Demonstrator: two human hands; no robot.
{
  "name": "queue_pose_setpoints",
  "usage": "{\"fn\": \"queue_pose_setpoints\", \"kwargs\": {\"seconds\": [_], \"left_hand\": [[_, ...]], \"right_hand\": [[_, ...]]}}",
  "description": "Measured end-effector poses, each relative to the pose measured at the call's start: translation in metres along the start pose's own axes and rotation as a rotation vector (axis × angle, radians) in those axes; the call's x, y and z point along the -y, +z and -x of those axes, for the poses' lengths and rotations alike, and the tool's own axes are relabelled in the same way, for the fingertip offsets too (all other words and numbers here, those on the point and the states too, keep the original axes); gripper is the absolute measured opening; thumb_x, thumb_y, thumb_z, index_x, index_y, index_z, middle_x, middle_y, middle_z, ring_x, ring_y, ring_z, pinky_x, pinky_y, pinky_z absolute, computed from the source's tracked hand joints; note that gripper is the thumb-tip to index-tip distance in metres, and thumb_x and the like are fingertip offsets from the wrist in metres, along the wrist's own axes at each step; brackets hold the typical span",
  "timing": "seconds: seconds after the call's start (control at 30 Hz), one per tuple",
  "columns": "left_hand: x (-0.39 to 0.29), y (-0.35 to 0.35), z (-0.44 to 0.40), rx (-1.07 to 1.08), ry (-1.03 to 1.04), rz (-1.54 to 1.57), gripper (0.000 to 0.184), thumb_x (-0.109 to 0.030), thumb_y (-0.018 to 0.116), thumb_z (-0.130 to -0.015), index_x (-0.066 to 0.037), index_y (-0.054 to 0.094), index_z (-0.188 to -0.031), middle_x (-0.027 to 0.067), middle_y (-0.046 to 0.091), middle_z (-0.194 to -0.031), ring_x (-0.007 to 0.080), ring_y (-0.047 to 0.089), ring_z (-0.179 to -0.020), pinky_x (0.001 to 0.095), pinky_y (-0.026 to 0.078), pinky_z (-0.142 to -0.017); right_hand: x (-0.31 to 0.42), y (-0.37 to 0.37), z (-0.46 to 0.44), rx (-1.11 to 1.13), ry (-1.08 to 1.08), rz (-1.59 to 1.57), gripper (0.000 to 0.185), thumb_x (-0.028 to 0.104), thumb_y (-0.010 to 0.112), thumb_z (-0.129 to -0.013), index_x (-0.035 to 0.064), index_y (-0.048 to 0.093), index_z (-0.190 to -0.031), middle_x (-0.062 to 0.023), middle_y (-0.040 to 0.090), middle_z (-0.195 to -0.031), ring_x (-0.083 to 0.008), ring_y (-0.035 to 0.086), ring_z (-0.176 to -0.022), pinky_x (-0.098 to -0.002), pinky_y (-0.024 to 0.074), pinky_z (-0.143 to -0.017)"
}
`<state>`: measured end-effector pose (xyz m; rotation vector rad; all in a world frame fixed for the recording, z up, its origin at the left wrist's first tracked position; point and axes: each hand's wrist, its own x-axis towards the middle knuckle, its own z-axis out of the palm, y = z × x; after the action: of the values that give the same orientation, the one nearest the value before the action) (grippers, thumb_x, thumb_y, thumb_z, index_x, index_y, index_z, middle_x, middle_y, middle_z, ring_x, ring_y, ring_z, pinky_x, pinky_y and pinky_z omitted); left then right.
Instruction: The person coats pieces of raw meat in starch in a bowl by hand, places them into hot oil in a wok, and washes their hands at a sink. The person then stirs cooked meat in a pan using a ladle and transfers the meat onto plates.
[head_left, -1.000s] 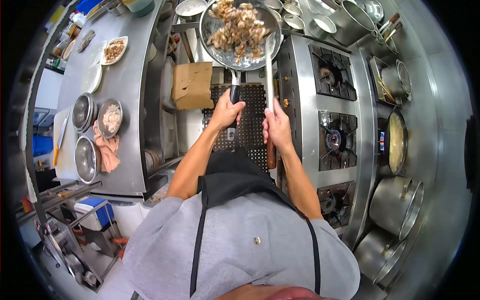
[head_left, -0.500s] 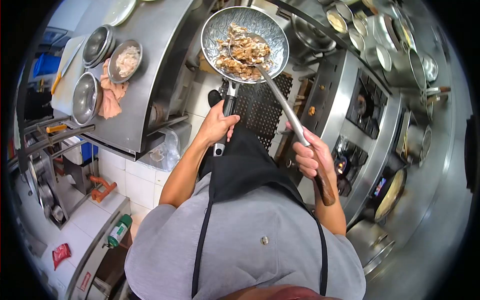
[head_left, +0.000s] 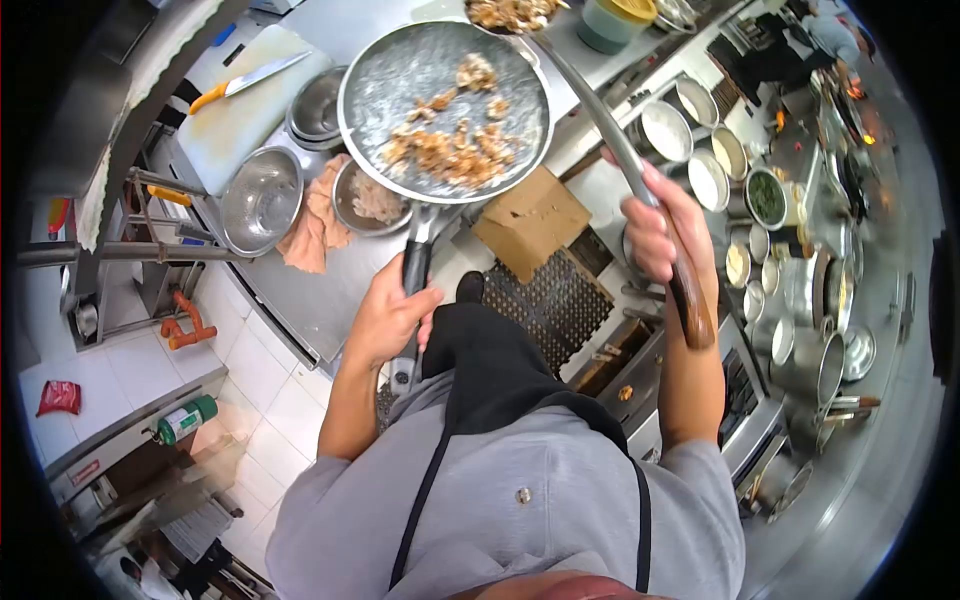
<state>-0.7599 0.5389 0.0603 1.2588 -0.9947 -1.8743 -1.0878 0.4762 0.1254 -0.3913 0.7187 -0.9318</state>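
Note:
My left hand (head_left: 388, 310) is wrapped round the black handle of a frying pan (head_left: 395, 90), held up in front of me over the counter's edge. Chopped browned food (head_left: 450, 155) with white bits lies across the pan's floor. In my right hand (head_left: 668, 225) is a long ladle (head_left: 605, 120), gripped by its wooden handle. The ladle's bowl, heaped with the same food, is beyond the pan's far right rim, at the top edge of the view; what lies beneath it is cut off. A bowl of pale raw-looking pieces (head_left: 375, 200) stands partly behind the pan.
On the steel counter (head_left: 300, 305) at left are a metal bowl (head_left: 262, 200), a peach cloth (head_left: 315, 220) and a cutting board (head_left: 230, 150) with a knife (head_left: 250, 78). A yellow-lidded tub (head_left: 615, 25) stands behind. Several pots line the right; a person (head_left: 835, 40) is at far right.
My view has turned left, and the pan is now by the counter. The ladle has lifted out of the pan with a heap of food, leaving less in it.

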Motion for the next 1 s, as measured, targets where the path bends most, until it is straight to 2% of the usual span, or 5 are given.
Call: {"fn": "queue_pose_setpoints", "kwargs": {"seconds": [0.37, 0.43, 0.5, 0.53, 1.0], "left_hand": [[-0.019, -0.030, 0.072, -0.480, 0.002, 0.080, 0.020, 0.001, 0.059, -0.084, 0.000, 0.045, -0.099, 0.0048, 0.048, -0.057, 0.0134, 0.046, -0.036, 0.0280, 0.040, -0.034], [-0.017, -0.033, 0.077, -0.484, 0.005, 0.088, 0.021, 0.000, 0.059, -0.084, 0.000, 0.045, -0.099, 0.0050, 0.048, -0.056, 0.0138, 0.046, -0.036, 0.0282, 0.040, -0.034], [-0.016, -0.032, 0.078, -0.507, 0.022, 0.081, 0.021, 0.000, 0.060, -0.084, 0.000, 0.045, -0.099, 0.0052, 0.048, -0.057, 0.0139, 0.045, -0.036, 0.0284, 0.039, -0.034], [-0.014, -0.034, 0.080, -0.504, 0.026, 0.080, 0.022, -0.001, 0.060, -0.084, 0.000, 0.045, -0.099, 0.0053, 0.048, -0.057, 0.0140, 0.045, -0.036, 0.0284, 0.039, -0.034], [0.000, -0.042, 0.100, -0.386, 0.019, 0.053, 0.021, -0.004, 0.063, -0.084, -0.001, 0.047, -0.097, 0.0042, 0.048, -0.058, 0.0127, 0.046, -0.038, 0.0282, 0.039, -0.035]], "right_hand": [[-0.020, 0.017, -0.178, -0.135, 0.060, 0.872, 0.044, 0.018, 0.056, -0.094, 0.0027, 0.048, -0.135, 0.0031, 0.047, -0.059, -0.0057, 0.043, -0.040, -0.0236, 0.0365, -0.033], [-0.040, -0.005, -0.188, -0.122, 0.024, 1.095, 0.052, 0.017, 0.057, -0.093, 0.0002, 0.044, -0.141, -0.0089, 0.058, -0.062, -0.0214, 0.057, -0.046, -0.0358, 0.0485, -0.045], [-0.064, -0.031, -0.192, -0.196, -0.523, 1.816, 0.052, 0.017, 0.056, -0.091, 0.0023, 0.043, -0.138, -0.0251, 0.066, -0.078, -0.0404, 0.066, -0.071, -0.0507, 0.0526, -0.068], [-0.060, -0.018, -0.183, -0.197, -0.375, 1.773, 0.053, 0.016, 0.055, -0.090, 0.0024, 0.042, -0.139, -0.0329, 0.064, -0.086, -0.0495, 0.062, -0.086, -0.0549, 0.0477, -0.083], [-0.076, -0.001, -0.163, -0.265, -0.554, 1.595, 0.057, 0.022, 0.060, -0.091, 0.0045, 0.043, -0.143, -0.0240, 0.065, -0.077, -0.0411, 0.066, -0.078, -0.0490, 0.0511, -0.073]]}}
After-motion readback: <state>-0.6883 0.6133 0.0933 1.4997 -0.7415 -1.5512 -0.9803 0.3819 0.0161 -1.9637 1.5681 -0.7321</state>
